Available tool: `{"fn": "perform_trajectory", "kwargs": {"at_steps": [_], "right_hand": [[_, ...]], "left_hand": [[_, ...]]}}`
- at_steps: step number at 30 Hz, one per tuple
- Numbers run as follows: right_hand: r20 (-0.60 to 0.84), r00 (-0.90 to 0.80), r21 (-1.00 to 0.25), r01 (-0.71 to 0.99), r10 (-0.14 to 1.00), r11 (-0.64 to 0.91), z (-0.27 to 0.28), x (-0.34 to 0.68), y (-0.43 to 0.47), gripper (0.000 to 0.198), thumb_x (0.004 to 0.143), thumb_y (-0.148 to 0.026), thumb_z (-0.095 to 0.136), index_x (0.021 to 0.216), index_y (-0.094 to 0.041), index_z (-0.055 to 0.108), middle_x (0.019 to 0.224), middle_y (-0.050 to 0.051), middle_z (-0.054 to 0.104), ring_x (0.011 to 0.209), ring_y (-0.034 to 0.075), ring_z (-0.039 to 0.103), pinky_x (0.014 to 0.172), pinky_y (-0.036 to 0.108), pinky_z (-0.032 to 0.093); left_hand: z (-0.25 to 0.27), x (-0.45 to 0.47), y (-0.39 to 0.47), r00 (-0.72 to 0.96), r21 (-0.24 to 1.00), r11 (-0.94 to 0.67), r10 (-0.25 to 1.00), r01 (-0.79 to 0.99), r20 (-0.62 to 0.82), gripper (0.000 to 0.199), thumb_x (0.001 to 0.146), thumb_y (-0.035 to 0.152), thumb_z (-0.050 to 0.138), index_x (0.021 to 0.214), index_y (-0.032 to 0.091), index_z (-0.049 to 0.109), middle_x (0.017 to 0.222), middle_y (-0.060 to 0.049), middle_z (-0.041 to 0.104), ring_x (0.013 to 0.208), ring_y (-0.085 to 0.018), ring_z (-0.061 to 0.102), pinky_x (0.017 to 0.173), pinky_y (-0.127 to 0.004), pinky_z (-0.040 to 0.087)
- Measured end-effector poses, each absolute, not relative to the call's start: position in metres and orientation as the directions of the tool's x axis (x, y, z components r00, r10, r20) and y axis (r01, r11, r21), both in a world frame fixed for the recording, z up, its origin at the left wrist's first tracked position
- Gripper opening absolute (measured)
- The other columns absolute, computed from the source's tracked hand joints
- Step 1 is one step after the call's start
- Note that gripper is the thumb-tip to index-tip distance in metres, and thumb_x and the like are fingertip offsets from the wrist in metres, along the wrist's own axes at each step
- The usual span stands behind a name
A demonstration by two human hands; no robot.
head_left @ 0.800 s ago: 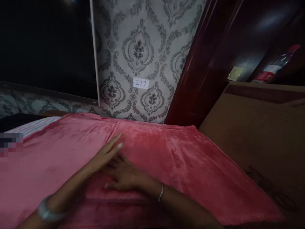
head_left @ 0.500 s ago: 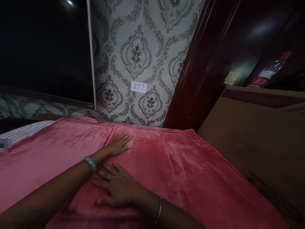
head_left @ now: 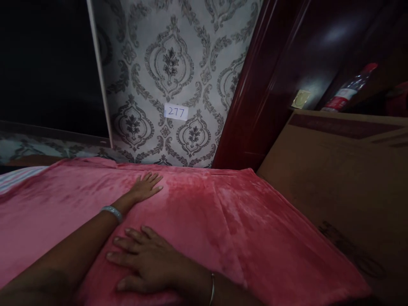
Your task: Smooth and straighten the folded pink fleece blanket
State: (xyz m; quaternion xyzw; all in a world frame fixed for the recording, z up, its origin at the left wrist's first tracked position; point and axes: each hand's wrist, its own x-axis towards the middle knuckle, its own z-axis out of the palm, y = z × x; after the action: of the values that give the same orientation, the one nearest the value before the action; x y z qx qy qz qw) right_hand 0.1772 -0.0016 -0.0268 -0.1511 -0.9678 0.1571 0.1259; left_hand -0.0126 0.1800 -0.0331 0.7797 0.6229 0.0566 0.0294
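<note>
A pink plush blanket (head_left: 242, 225) lies spread flat across the surface in front of me. My left hand (head_left: 145, 186) rests palm down on it near its far edge, fingers together and stretched out, a pale bangle on the wrist. My right hand (head_left: 145, 263) lies flat on the blanket closer to me, fingers spread, pointing left, with a thin metal bangle on the wrist. Neither hand grips anything.
A patterned grey wallpaper wall with a small label reading 277 (head_left: 176, 112) stands behind the blanket. A dark red wooden frame (head_left: 255, 97) rises at the right, with a brown cardboard box (head_left: 338, 178) beside it and a plastic bottle (head_left: 349, 89) behind. A striped sheet (head_left: 15, 178) shows at far left.
My left hand has slid forward and left across the blanket, flattening out. My right hand has drawn back toward me, and the two hands no longer overlap.
</note>
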Motion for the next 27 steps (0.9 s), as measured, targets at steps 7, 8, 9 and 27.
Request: {"fn": "perform_trajectory", "kwargs": {"at_steps": [7,8,9,27], "right_hand": [[0.282,-0.81,-0.583,0.282,0.515,0.762,-0.009,0.185,0.02,0.039,0.107,-0.031,0.041,0.14,-0.022,0.059,0.139,0.0,0.066,0.126,0.013,0.061,0.109,0.023,0.044],[0.295,-0.733,-0.596,0.36,0.613,0.718,-0.001,0.187,0.033,0.04,0.106,-0.027,0.039,0.141,-0.022,0.058,0.138,0.001,0.067,0.123,0.013,0.063,0.106,0.024,0.046],[0.311,-0.641,-0.592,0.447,0.702,0.671,0.009,0.189,0.047,0.042,0.104,-0.024,0.039,0.143,-0.022,0.056,0.14,0.002,0.065,0.124,0.015,0.062,0.107,0.027,0.047],[0.102,-0.056,-0.366,0.926,0.993,0.09,-0.035,0.247,0.168,0.059,0.102,-0.048,0.037,0.158,-0.027,0.037,0.169,0.005,0.025,0.156,0.027,0.017,0.125,0.057,0.008]], "left_hand": [[-0.004,0.001,0.181,0.154,0.087,-0.151,0.987,0.985,-0.034,0.069,0.092,0.05,0.046,0.155,0.022,0.041,0.165,-0.014,0.03,0.154,-0.038,0.022,0.122,-0.064,0.015],[0.001,0.006,0.184,0.128,0.09,-0.124,0.991,0.988,-0.036,0.068,0.092,0.05,0.047,0.153,0.021,0.044,0.164,-0.015,0.033,0.153,-0.039,0.026,0.121,-0.064,0.017],[0.006,0.012,0.187,0.097,0.096,-0.094,0.995,0.991,-0.028,0.068,0.092,0.051,0.046,0.152,0.02,0.045,0.162,-0.017,0.036,0.151,-0.039,0.03,0.12,-0.064,0.02],[-0.028,0.068,0.176,-0.027,0.167,0.007,0.993,0.986,0.116,0.067,0.098,0.047,0.026,0.158,0.018,0.035,0.167,-0.014,0.026,0.155,-0.034,0.021,0.122,-0.067,0.012]]}}
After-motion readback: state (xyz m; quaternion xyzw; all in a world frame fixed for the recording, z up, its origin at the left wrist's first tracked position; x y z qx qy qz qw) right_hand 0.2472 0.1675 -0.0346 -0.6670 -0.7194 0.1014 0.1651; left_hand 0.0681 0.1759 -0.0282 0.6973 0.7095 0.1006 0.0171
